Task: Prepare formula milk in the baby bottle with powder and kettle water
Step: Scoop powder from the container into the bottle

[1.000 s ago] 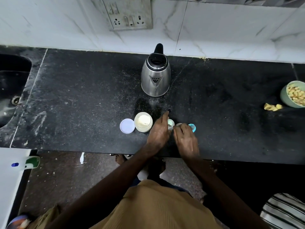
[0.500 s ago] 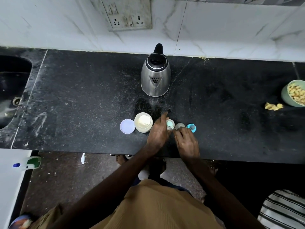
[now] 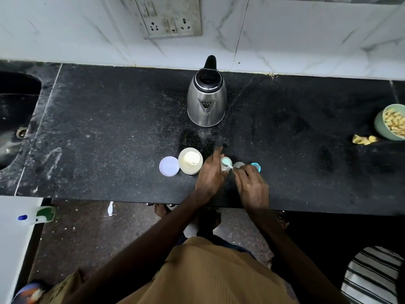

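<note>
The small baby bottle (image 3: 225, 162) stands open near the counter's front edge, and my left hand (image 3: 210, 174) grips its left side. My right hand (image 3: 252, 186) pinches a small white spoon (image 3: 229, 166) whose tip lies over the bottle's mouth. Left of the bottle is the open jar of pale powder (image 3: 190, 160), with its lilac lid (image 3: 169, 166) flat beside it. A clear cap (image 3: 238, 165) and the blue bottle ring (image 3: 255, 166) lie just right of the bottle. The steel kettle (image 3: 206, 99) stands behind, lid open.
A black sink (image 3: 15, 119) is set into the counter at far left. A green bowl of yellow pieces (image 3: 392, 121) sits at far right, with a few loose pieces (image 3: 363, 139) beside it. A wall socket (image 3: 171, 17) is above the kettle.
My right hand has shifted slightly left and back, and the spoon's tip now shows over the bottle's mouth. My left hand stays on the bottle.
</note>
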